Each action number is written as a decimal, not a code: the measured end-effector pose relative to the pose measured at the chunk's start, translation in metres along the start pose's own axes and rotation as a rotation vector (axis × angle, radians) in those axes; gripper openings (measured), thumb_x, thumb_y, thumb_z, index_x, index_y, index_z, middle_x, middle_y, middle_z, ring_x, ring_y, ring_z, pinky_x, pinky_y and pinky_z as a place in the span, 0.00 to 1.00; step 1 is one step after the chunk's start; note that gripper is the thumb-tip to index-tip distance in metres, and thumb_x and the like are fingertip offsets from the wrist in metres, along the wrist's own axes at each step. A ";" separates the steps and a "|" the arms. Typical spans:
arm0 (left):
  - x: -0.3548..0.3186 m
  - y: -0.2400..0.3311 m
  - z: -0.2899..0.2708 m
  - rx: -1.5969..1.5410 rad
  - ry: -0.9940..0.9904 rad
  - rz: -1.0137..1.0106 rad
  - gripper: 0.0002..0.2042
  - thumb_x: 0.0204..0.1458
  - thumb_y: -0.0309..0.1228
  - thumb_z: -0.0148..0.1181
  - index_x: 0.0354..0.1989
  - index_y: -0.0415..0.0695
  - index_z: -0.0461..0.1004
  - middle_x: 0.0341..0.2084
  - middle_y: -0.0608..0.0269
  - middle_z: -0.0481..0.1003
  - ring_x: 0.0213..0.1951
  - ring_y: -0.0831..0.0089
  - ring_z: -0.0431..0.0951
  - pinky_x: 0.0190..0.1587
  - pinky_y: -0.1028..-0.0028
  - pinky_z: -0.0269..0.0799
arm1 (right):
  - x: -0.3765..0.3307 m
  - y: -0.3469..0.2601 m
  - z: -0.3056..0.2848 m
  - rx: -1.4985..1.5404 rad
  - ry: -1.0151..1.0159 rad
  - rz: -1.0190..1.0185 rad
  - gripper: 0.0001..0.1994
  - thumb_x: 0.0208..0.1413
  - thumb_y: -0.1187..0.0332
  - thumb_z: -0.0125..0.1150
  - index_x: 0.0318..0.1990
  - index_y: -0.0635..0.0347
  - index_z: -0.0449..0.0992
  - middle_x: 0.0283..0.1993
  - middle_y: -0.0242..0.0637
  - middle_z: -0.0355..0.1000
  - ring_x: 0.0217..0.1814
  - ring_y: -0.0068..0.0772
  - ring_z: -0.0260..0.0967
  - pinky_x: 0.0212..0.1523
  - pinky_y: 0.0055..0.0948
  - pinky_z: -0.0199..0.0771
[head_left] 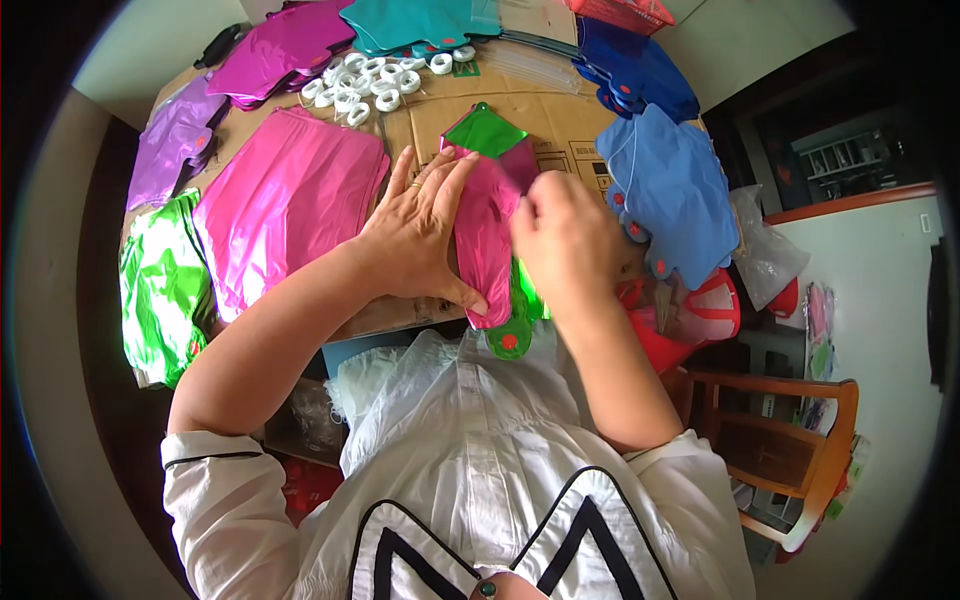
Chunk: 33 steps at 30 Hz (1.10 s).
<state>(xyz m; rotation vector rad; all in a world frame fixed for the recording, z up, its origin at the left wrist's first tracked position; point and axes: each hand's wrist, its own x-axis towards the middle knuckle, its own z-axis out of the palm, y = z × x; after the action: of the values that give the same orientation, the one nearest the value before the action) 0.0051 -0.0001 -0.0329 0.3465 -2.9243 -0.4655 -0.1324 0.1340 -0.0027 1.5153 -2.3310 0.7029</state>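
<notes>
Pink foil (484, 240): folded into a narrow strip, lying on the cardboard (405, 128) directly in front of the wearer, between the two hands. Long axis nearly in line with the wearer's midline, running from far to near; near end pointed at the wearer's body and reaching the near edge of the cardboard, far end pointed away toward the white rolls (386, 102).

Green foil (487, 131): visible past both ends of the pink foil and along part of its right side. At the far end, a pointed corner with a small tab, directed away from the wearer; at the near end, a rounded lobe with a red dot, directed toward the wearer. Cannot tell whether a single piece.

Left hand (420, 228): palm down and spread, not closed around anything; fingertips at the upper left of the pink foil, thumb pressed on its near end. Right hand (567, 235): curled and blurred, at the right edge of the pink foil. Cannot tell whether pinching it.

To the left: pink stack (290, 205), with green pile (165, 280) beyond it and purple stack (170, 150) farther up. Along the far side: magenta stack (285, 50), teal stack (410, 22) and dark blue stack (640, 70). To the right: light blue stack (675, 185), above a red basket (715, 305).
</notes>
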 end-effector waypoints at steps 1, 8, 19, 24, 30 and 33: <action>0.001 0.001 0.000 0.007 0.000 0.001 0.74 0.20 0.73 0.67 0.71 0.35 0.37 0.68 0.43 0.51 0.73 0.53 0.43 0.73 0.49 0.28 | -0.001 -0.006 0.007 -0.032 -0.019 -0.059 0.04 0.49 0.70 0.60 0.30 0.58 0.71 0.31 0.41 0.70 0.39 0.45 0.70 0.42 0.47 0.69; 0.002 -0.001 0.003 0.023 0.009 0.015 0.74 0.21 0.72 0.68 0.71 0.34 0.36 0.68 0.43 0.51 0.73 0.54 0.43 0.73 0.49 0.27 | -0.018 -0.001 0.042 0.372 -0.057 -0.140 0.11 0.49 0.70 0.63 0.38 0.65 0.73 0.49 0.52 0.72 0.57 0.55 0.67 0.63 0.51 0.61; 0.001 -0.002 0.003 0.013 0.041 0.038 0.71 0.20 0.71 0.70 0.69 0.35 0.42 0.66 0.45 0.54 0.72 0.53 0.46 0.72 0.48 0.30 | -0.026 0.011 0.046 0.418 -0.065 -0.291 0.11 0.50 0.73 0.62 0.42 0.64 0.74 0.51 0.48 0.72 0.59 0.53 0.66 0.67 0.50 0.58; 0.002 -0.004 0.003 0.019 0.031 0.052 0.70 0.20 0.71 0.70 0.69 0.36 0.44 0.66 0.47 0.55 0.72 0.52 0.46 0.72 0.46 0.30 | -0.026 0.005 0.042 0.462 -0.080 -0.253 0.12 0.51 0.71 0.60 0.43 0.66 0.75 0.52 0.51 0.72 0.60 0.54 0.65 0.67 0.50 0.57; 0.001 -0.002 0.002 0.076 0.107 0.097 0.68 0.22 0.72 0.67 0.69 0.36 0.47 0.66 0.48 0.55 0.72 0.54 0.47 0.71 0.45 0.33 | -0.024 0.010 0.043 0.550 -0.118 -0.202 0.14 0.51 0.74 0.54 0.45 0.70 0.75 0.56 0.56 0.70 0.62 0.57 0.64 0.67 0.48 0.58; -0.001 0.001 -0.005 0.092 0.124 0.213 0.66 0.25 0.69 0.68 0.70 0.37 0.48 0.67 0.49 0.55 0.72 0.55 0.49 0.71 0.45 0.35 | -0.022 0.011 0.040 0.619 -0.147 -0.168 0.17 0.51 0.75 0.51 0.48 0.72 0.75 0.57 0.58 0.69 0.63 0.57 0.64 0.67 0.47 0.58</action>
<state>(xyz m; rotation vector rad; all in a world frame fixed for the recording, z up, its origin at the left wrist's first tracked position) 0.0070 -0.0005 -0.0282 0.0692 -2.8249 -0.2697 -0.1315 0.1334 -0.0492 2.0394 -2.1515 1.3973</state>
